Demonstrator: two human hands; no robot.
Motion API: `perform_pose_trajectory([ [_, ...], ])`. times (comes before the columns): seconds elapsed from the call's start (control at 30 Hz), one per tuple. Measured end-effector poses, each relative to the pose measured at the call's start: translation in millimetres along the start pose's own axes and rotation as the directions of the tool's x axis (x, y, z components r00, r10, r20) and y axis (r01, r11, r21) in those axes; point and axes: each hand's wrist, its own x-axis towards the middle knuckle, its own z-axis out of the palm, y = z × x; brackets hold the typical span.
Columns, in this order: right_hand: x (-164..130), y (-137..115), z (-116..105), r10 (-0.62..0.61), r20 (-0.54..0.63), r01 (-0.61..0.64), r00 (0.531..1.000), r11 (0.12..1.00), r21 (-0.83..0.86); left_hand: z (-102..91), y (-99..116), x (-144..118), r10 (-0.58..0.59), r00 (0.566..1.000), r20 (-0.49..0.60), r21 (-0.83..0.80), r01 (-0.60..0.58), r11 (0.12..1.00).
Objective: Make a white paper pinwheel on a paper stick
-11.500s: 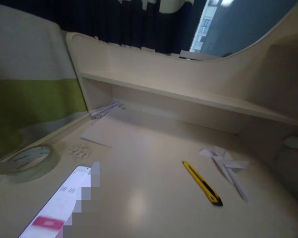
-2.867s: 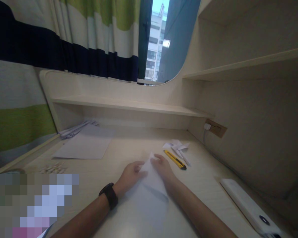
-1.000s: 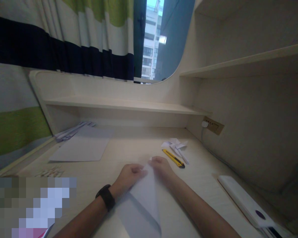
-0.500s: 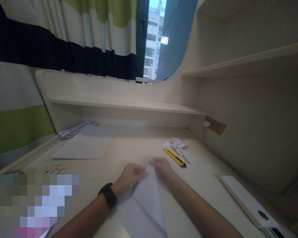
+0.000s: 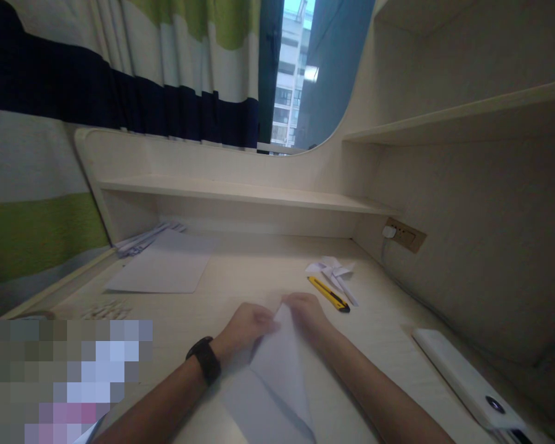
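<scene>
Centrally, a folded sheet (image 5: pixel 282 370) of smooth white paper lies on the bench, its pointed tip between a person's two bare hands. Its upper layer forms a tall, slightly lifted triangle; the flat layer beneath spreads toward six o'clock. The left hand (image 5: pixel 245 330), with a dark watch (image 5: pixel 204 361) on its wrist, pinches the slanting edge between thumb and fingers. The right hand (image 5: pixel 308 313) has its fingers closed on the tip.

From the hands, at two o'clock, a white paper pinwheel (image 5: pixel 333 270) lies on its side, creased blades at the top and a slim stick trailing away. Just beside it, nearer three o'clock, rests a slender yellow plastic cutter (image 5: pixel 328 295) with a black end. Between three and four o'clock sits a long, glossy white case (image 5: pixel 462 376) with rounded corners and a dark oval mark. At nine o'clock is a loose heap of small pale pieces (image 5: pixel 107 309), too blurred to identify. At ten o'clock lie flat white sheets (image 5: pixel 161 265), with narrow paper strips (image 5: pixel 150 239) behind them.

The bench (image 5: pixel 250 265) is pale with faint wood grain. At twelve o'clock a matching shelf (image 5: pixel 222 190) runs across the back. Above, toward eleven, hangs a curtain (image 5: pixel 189 61) banded white, green and navy, beside a window (image 5: pixel 335 68).
</scene>
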Motion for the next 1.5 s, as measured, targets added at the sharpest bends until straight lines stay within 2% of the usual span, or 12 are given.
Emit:
perform_pose_trajectory([
  [0.3, 1, 0, -2, -0.026, -0.011, 0.026, 1.000, 1.000, 0.015, -5.3, -3, 2, 0.011, 0.998, 0.060, 0.052, -0.015, 0.999],
  [0.6, 5, 4, -3, -0.039, -0.077, 0.041, 0.996, 0.999, 0.030, -3.6, 2, -1, -0.005, 0.999, 0.043, 0.072, 0.002, 0.997],
  [0.77, 3, -1, -4, -0.006, -0.059, 0.006, 0.998, 1.000, 0.006, -3.0, 7, -3, 0.010, 0.998, -0.063, 0.042, -0.007, 0.999],
  [0.9, -4, -3, 1, 0.046, 0.047, -0.037, 0.998, 0.983, -0.179, -1.6, 11, -3, 0.015, 0.988, -0.152, -0.020, -0.019, 1.000],
  [1.0, -7, -4, 4, 0.047, 0.047, -0.035, 0.998, 0.972, -0.234, -0.2, 13, -3, 0.023, 0.979, -0.202, -0.039, -0.031, 0.999],
  [1.23, -6, -7, 3, 0.052, 0.045, -0.043, 0.998, 0.983, -0.181, 1.7, 10, -2, 0.042, 0.983, -0.181, -0.010, -0.045, 0.999],
  [1.5, -4, -8, 0, 0.016, 0.041, -0.015, 0.999, 0.999, -0.029, 18.7, 5, -8, -0.004, 0.990, -0.143, -0.061, -0.005, 0.998],
])
